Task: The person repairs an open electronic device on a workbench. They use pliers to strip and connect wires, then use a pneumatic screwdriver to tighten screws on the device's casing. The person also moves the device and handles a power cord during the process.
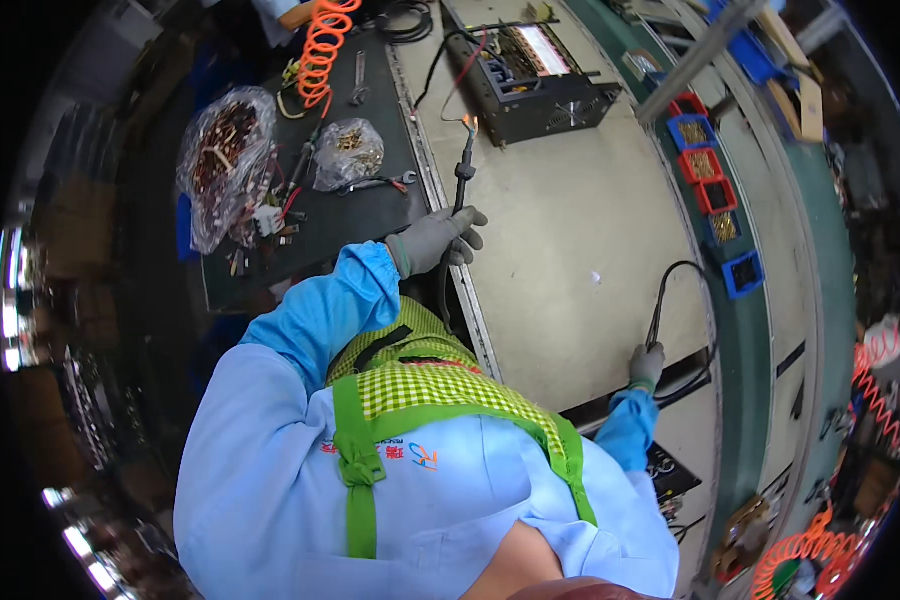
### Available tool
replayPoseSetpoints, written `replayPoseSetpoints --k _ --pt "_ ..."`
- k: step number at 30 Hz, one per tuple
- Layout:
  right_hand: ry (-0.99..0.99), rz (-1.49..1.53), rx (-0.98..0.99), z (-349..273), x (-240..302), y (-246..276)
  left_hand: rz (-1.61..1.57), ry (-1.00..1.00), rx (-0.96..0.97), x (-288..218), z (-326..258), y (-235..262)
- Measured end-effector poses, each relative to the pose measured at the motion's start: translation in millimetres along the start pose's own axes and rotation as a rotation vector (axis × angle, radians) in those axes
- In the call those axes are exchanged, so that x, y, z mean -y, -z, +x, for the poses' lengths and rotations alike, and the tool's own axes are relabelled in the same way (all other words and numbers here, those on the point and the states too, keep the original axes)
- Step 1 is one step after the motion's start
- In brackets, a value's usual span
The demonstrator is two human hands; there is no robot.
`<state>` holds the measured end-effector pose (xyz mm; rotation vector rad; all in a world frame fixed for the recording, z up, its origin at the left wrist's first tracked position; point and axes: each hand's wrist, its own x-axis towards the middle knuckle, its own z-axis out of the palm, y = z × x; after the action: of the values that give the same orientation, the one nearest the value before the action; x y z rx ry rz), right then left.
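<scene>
L hand (435,240) in pinch on 1 blk cord (459,195), R hand (647,368) clasped on 1 cable loop (662,291)

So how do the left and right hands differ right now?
- Place: the left hand is farther forward; the right hand sits lower in the picture and off to the right.
- Hold: the left hand has a slim black piece with a thick collar; the right hand holds a black cable that bends into a wide loop.

Shared: both wear grey gloves beneath blue sleeves.
</scene>
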<state>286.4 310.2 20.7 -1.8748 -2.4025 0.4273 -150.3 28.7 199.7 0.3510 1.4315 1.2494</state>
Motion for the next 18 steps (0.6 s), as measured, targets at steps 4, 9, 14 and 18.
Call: replayPoseSetpoints --k 4,9,14,18 --pt "-0.124 1.030 0.416 -60 146 96 -0.294 0.035 -0.040 -2 -23 -21" --pt "0.326 1.192 0.879 -160 285 102 -0.479 -0.128 0.066 -31 -49 -46" --pt "0.769 1.033 1.258 -197 315 75 -0.539 -0.271 -0.078 -96 -99 -18" --pt "0.889 0.750 1.089 -225 363 124 -0.648 -0.621 -0.157 -86 -136 74"
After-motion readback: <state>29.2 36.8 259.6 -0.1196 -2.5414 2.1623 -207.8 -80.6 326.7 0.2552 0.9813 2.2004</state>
